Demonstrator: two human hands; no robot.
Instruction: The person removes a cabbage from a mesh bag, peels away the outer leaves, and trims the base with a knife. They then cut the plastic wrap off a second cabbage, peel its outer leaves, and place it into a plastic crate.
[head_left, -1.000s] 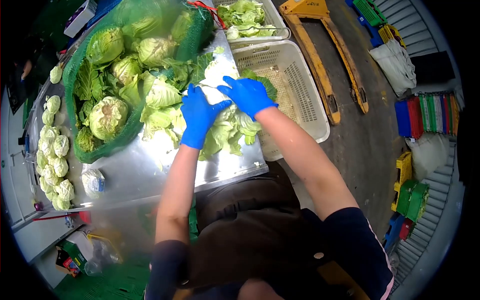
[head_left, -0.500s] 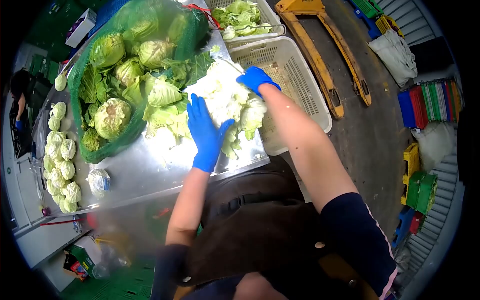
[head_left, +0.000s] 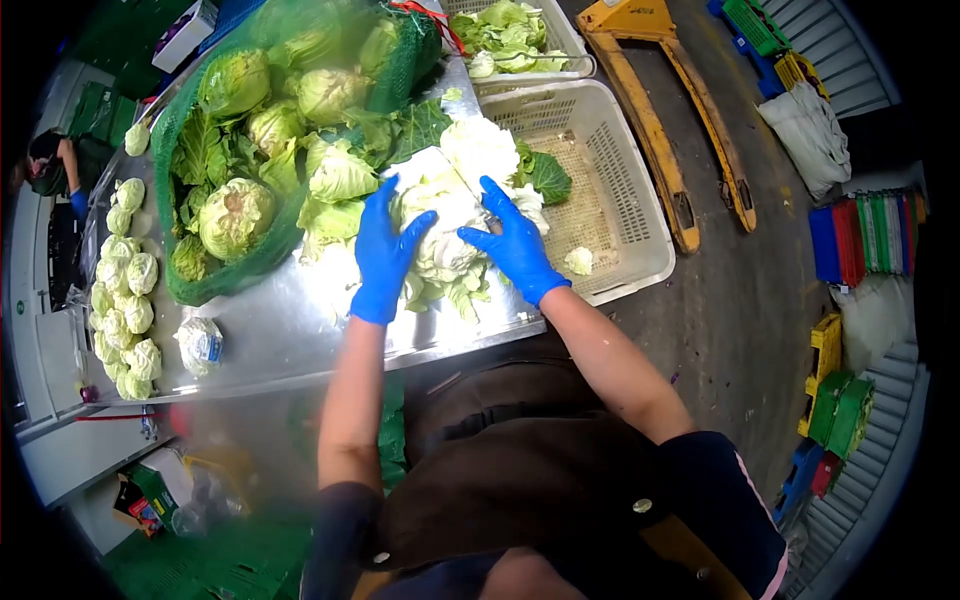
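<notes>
A pile of pale cabbage leaves (head_left: 440, 240) lies on the steel table near its right corner. My left hand (head_left: 385, 250), in a blue glove, rests on the left side of the pile with its fingers spread. On the pile's right side lies my gloved right hand (head_left: 518, 245), also open, its thumb pointing toward the left one. Dark green leaves (head_left: 548, 178) stick out past the pile over the white crate (head_left: 655, 240). Inside that crate is a small pale leaf piece (head_left: 578, 261). Left of the pile, a green net bag (head_left: 180, 285) lies open around several whole cabbages (head_left: 237, 218).
Trimmed cabbages (head_left: 125, 310) line the table's left side, near a wrapped cabbage (head_left: 199, 345). A second crate (head_left: 575, 35) holds leaves. A yellow pallet jack (head_left: 640, 110) stands on the floor to the right. Another person (head_left: 60, 165) is at far left.
My right hand has come back from over the crate onto the pile. Dark green leaves now show at the crate's edge, and a pale piece lies inside it. The view has shifted slightly.
</notes>
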